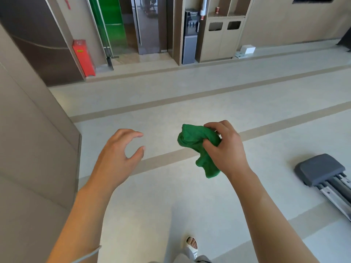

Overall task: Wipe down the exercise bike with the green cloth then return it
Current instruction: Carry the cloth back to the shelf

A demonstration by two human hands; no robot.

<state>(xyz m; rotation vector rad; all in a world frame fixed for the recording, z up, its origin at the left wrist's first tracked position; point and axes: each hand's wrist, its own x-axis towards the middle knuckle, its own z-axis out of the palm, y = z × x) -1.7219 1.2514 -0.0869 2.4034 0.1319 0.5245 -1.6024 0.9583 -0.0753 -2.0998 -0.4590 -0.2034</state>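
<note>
The right hand (226, 149) has the cloth (199, 147) bunched up tight, fingers clamped round the middle, one green end poking out toward the left and a tail hanging down below the palm. It is held in the air over the floor (171, 114), nowhere near any surface. The left hand (117, 150) is beside it, well apart, fingers curled loose and thumb out, gripping nothing at all.

And the bike? Not in shot. Down at the near right there is a grey padded piece on metal rails (321, 169), gym kit of some sort, but whether it belongs to the bike I cannot tell. Ahead, at the far side, a wall with a water dispenser (190, 37), bin doors (224, 35) and a red box (83, 56). One sandalled foot (191, 244) shows at the near edge.

So where does that leave the job? My read: cloth in hand, person on their feet in open floor, between stations. Whether the wiping is finished or not yet begun, nothing here settles. The cloth is certainly not back in its place, so the return is still owed.
</note>
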